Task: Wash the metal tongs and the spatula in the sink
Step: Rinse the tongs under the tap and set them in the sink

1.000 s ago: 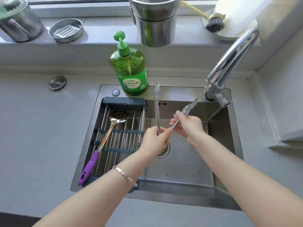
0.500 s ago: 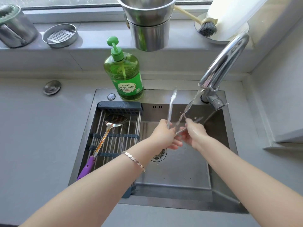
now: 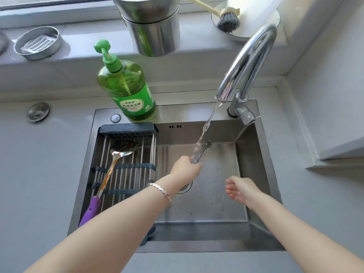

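Tongs [image 3: 203,149] now in left hand [image 3: 185,169] alone; right hand [image 3: 240,189] withdrawn.

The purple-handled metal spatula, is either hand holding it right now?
No, the purple-handled metal spatula lies on the dark slatted rack, while the left hand grips the metal tongs.

Green pump bottle [image 3: 126,89] standing upright, stacked steel pots [image 3: 151,30] sitting on the windowsill [image 3: 82,42], dish brush [image 3: 228,20] lying rightward, round steel dish [image 3: 38,43] resting leftward.

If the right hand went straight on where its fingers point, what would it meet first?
From the right hand, probably the left hand gripping the tongs, though depth is unclear.
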Demonstrator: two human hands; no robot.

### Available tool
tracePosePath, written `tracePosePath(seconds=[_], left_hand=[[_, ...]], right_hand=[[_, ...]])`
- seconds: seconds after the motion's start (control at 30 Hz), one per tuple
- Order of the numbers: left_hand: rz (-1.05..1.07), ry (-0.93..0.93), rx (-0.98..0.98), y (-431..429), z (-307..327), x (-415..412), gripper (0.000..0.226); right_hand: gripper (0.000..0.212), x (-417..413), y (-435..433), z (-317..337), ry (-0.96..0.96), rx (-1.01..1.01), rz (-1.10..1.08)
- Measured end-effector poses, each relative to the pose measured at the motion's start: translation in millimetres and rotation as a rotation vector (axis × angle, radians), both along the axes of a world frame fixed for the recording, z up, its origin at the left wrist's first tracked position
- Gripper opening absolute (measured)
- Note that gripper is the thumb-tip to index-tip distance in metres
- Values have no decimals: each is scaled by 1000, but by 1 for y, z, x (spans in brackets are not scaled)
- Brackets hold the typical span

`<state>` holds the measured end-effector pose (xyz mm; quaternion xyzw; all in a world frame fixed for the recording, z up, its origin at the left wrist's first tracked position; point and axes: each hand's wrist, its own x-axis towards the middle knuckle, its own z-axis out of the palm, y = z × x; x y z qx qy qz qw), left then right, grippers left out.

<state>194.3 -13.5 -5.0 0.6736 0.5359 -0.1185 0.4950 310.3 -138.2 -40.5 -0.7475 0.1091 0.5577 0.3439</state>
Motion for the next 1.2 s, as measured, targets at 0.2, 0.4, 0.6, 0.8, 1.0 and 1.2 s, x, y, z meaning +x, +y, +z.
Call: tracePosePath(seconds=[0.2, 0.4, 0.6, 0.8, 1.0, 1.2], left_hand=[[-456, 257, 180, -34, -59, -16, 30], [-578, 322, 176, -40, -103, -12, 39], [-565, 176, 107, -46, -108, -11, 57], [-467, 196, 115, -32, -74, -53, 32], [-233, 219, 596, 7, -20, -124, 30], [-76, 571, 600, 48, -18, -200, 49]], right_hand=[[20, 0, -7, -27, -79, -81, 148], [22, -2, -10, -39, -165, -46, 287], [16, -8, -9, -44, -209, -40, 357], [21, -34, 8, -34, -224, -12, 438], [17, -61, 38, 5, -239, 134, 571], [16, -76, 53, 31, -244, 224, 550]])
